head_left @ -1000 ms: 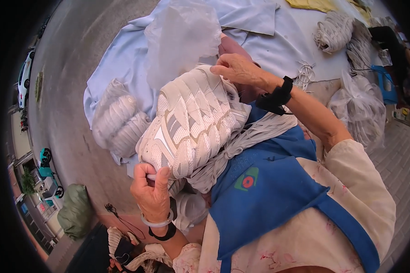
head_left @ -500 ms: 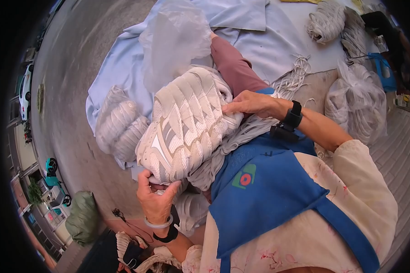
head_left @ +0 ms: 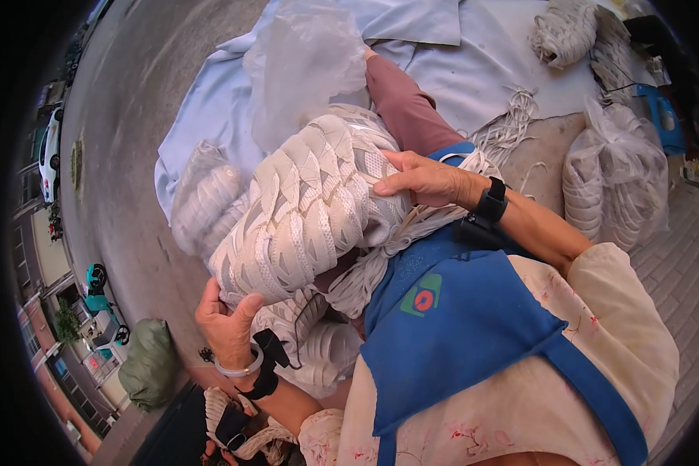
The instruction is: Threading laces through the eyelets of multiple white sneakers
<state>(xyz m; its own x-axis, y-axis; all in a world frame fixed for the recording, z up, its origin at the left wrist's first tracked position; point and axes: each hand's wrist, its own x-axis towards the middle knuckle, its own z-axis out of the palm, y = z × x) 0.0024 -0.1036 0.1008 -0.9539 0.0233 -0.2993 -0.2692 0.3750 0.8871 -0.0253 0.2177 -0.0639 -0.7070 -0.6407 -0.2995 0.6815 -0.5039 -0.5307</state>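
Note:
A thick stack of nested white and beige shoe uppers [head_left: 295,210] lies slantwise across my lap, its layers overlapping like scales. My left hand [head_left: 229,322] grips the lower left end, thumb apart from the fingers, whose tips are partly hidden behind the stack. At the upper right end, my right hand [head_left: 423,180] holds the stack with its thumb on top and the other fingers tucked out of sight. Pale laces [head_left: 365,272] lie between the stack and my blue apron [head_left: 458,326]. More white uppers [head_left: 318,349] show under the stack, near my left wrist.
A clear plastic bag [head_left: 307,70] stands beyond the stack on a light blue cloth [head_left: 419,70]. Bagged uppers [head_left: 202,198] lie at left; another filled bag [head_left: 617,179] is at right. Loose laces [head_left: 509,128] spread beside my leg. A green sack [head_left: 147,365] sits on the ground.
The stack has stretched out and shifted toward the lower left, its layers more spread. My left hand has moved left with its end; my right hand stays at the other end.

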